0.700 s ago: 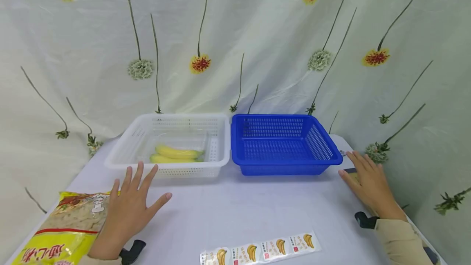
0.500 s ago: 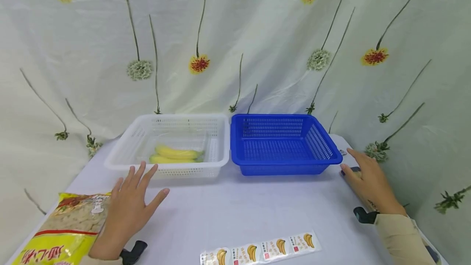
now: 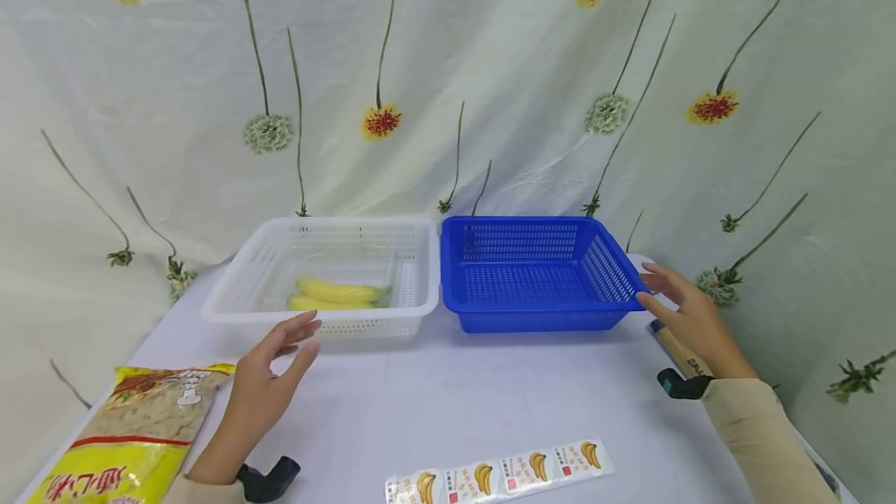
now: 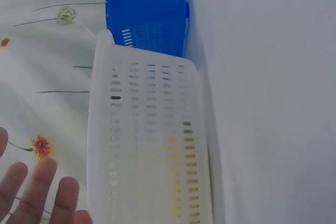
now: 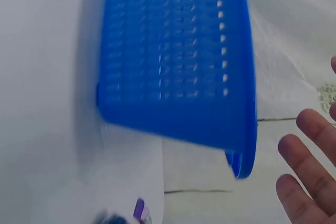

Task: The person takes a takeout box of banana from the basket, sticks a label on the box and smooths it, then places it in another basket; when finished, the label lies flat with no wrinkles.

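In the head view my left hand (image 3: pixel 264 387) hovers at the front of a white plastic basket (image 3: pixel 381 313), fingers slightly bent, thumb apart, holding nothing. Two yellow bananas (image 3: pixel 339 292) lie in that basket under what looks like clear plastic. My right hand (image 3: pixel 693 329) is at the right front corner of a blue basket (image 3: pixel 535 322), with nothing in its grasp. Whether its fingertips touch the rim cannot be told there; in the right wrist view the fingers (image 5: pixel 303 161) appear apart from it. The left wrist view shows spread fingers (image 4: pixel 39 187) beside the white basket.
A yellow bag of pasta (image 3: pixel 133 430) lies at the left. A strip of banana stickers (image 3: pixel 500 473) lies at the front of the white tablecloth (image 3: pixel 448 395). Partly beneath my right arm is a tan object (image 3: pixel 679 348) with a dark end. A flowered curtain (image 3: pixel 448 45) hangs behind.
My right hand has moved up and left toward the blue basket, uncovering more of the tan object. My left hand has turned, its fingers shifting right and drawing closer together.
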Demonstrator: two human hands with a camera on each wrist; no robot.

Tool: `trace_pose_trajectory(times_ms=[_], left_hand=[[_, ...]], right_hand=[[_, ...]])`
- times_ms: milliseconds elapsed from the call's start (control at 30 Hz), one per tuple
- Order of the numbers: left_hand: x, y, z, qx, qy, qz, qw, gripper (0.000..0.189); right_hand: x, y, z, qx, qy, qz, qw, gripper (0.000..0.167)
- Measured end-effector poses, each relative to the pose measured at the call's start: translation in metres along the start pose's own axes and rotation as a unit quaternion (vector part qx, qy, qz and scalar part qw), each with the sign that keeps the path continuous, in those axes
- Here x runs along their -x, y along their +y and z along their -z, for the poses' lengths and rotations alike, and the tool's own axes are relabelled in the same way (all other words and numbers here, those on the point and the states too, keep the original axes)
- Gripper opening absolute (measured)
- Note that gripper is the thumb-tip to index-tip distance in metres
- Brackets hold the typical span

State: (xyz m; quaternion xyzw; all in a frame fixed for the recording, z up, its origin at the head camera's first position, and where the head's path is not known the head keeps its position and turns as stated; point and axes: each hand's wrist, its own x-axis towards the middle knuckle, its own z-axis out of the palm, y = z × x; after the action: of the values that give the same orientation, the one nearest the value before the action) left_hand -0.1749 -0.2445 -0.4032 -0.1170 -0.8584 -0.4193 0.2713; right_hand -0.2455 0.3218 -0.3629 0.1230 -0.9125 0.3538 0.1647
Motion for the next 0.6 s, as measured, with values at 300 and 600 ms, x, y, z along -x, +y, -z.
trace_pose_trajectory(times_ms=[300, 600], left_hand=[[-0.008, -0.017, -0.004, 0.088, -0.089, 0.159, 0.9794, 0.066], [-0.027, -0.027, -0.01, 0.097, -0.059, 0.254, 0.9606, 0.069]], right_hand=[[-0.027, -0.013, -0.004, -0.114, -0.09, -0.005, 0.9893, 0.058], [-0.055, -0.027, -0.016, -0.166, -0.181, -0.003, 0.9694, 0.06]])
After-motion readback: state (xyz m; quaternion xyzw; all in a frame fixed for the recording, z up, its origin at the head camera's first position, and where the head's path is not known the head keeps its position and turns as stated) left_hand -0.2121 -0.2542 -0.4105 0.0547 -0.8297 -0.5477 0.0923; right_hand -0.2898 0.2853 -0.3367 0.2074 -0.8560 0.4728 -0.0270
